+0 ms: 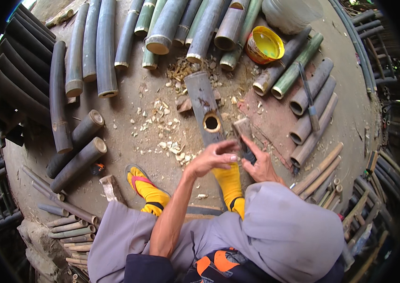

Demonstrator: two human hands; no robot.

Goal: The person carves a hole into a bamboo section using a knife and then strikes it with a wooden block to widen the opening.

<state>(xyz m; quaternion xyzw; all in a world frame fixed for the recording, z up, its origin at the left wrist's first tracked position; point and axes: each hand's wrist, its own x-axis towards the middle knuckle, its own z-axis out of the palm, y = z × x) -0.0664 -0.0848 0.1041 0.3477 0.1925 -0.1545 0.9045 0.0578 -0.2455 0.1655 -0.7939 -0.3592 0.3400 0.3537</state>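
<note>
Tube of grey, holed bamboo (202, 101) was set ahead, judged best kept steady; over its near end the left hand (211, 159) was held open, apart from the right hand (262, 166), whose grip on the brown wooden block (242, 126) could not be told.

Bare left forearm (172, 219) angles far and a bit right, left hand (209, 159) loosely spread, fingers slightly blurry and pointing right. Right hand (262, 165) sits just right of it, index finger stretched far-left.
</note>
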